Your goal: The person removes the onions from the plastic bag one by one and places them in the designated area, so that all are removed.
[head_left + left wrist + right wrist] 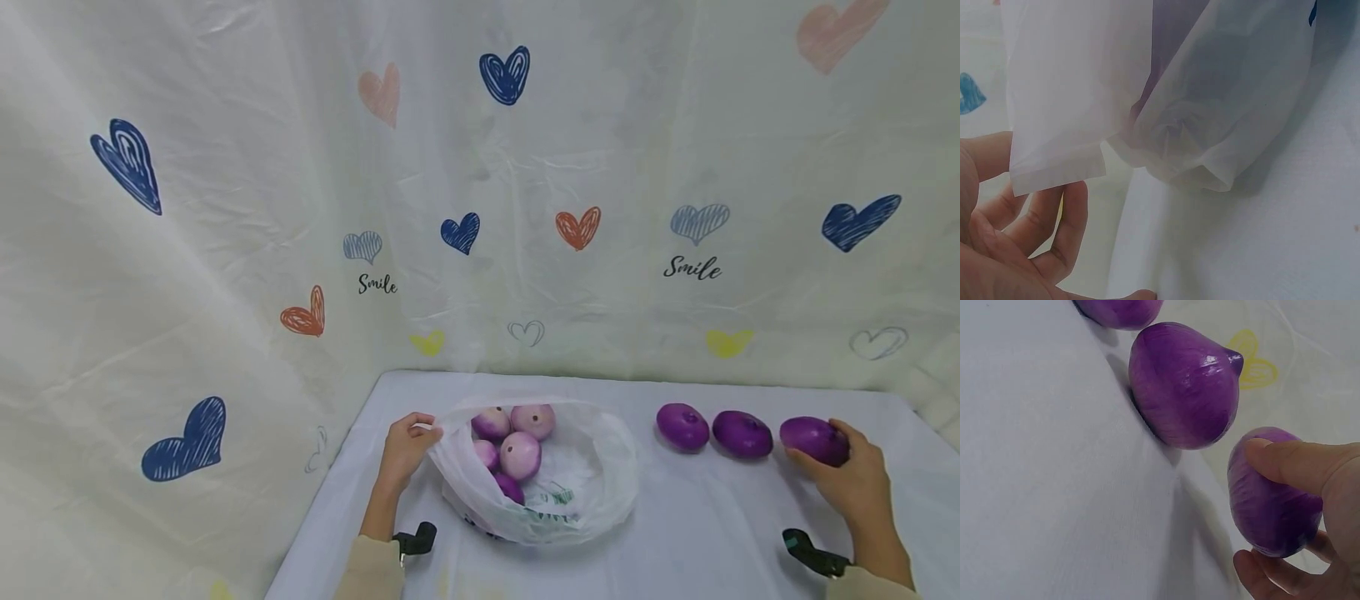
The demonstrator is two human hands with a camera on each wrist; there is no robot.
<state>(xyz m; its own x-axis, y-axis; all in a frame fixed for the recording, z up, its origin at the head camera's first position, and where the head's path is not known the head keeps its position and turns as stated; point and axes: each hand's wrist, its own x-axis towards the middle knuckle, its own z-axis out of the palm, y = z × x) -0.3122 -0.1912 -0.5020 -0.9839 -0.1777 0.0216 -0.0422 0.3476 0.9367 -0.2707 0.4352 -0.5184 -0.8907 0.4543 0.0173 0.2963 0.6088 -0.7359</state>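
- A pale cloth backdrop [225, 208] printed with scribbled hearts in blue, orange, pink and yellow, and the word "Smile" twice, hangs behind and to the left of a table covered in a white cloth [712, 517].
- On the left part of the table lies a thin white plastic bag [592, 492], its mouth held open toward the camera.
- Inside the bag sit several pale pink-and-purple onions [519, 454], bunched together near the opening.
- The left hand [405, 450] pinches the bag's left rim, fingers curled over the thin plastic; the left wrist view shows the plastic edge draped across the fingertips [1066, 212].
- To the right of the bag, three deep purple onions lie in a row on the cloth, close beside one another.
- The right hand [855, 479] grips the rightmost purple onion [813, 440], thumb on top and fingers curled underneath, as the right wrist view shows.
- The middle onion [742, 433] lies just beside the held one; the leftmost onion [682, 426] lies nearest the bag.
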